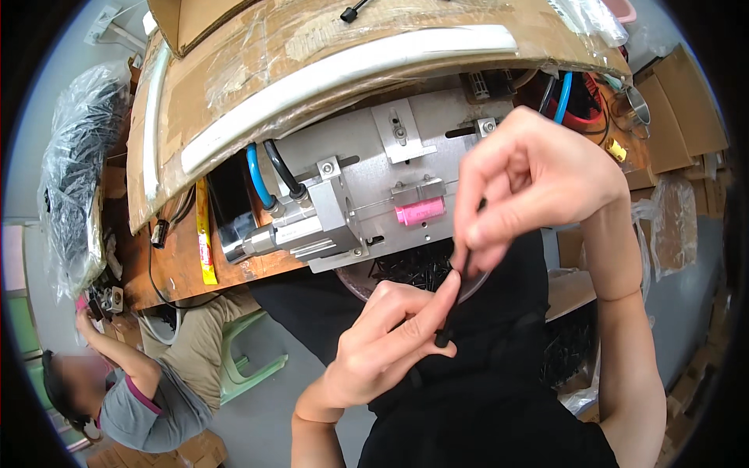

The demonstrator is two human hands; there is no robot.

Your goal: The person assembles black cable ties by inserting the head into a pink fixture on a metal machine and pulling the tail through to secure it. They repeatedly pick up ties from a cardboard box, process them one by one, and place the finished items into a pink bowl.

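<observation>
My left hand point(386, 335) is closed in a pinch on a thin black rod-like part point(449, 321) with a thicker knob at its lower end. My right hand point(538, 183) pinches close to the part's upper end, its fingers curled and partly hiding it. Both hands are in front of a metal plate fixture point(343, 136). Fixed on the plate are a pneumatic cylinder point(308, 230) with hoses and a small clamp holding a pink block point(421, 211). Below the plate's edge, a bowl of several thin black pieces point(406, 269) shows partly behind my hands.
A cardboard cover point(312, 51) with a white strip overhangs the fixture. On the wooden bench point(179, 261) are a yellow packet point(204, 234) and a dark shiny object. A co-worker point(148, 390) sits at left near a green stool point(242, 359). Cardboard boxes point(683, 109) stand at right.
</observation>
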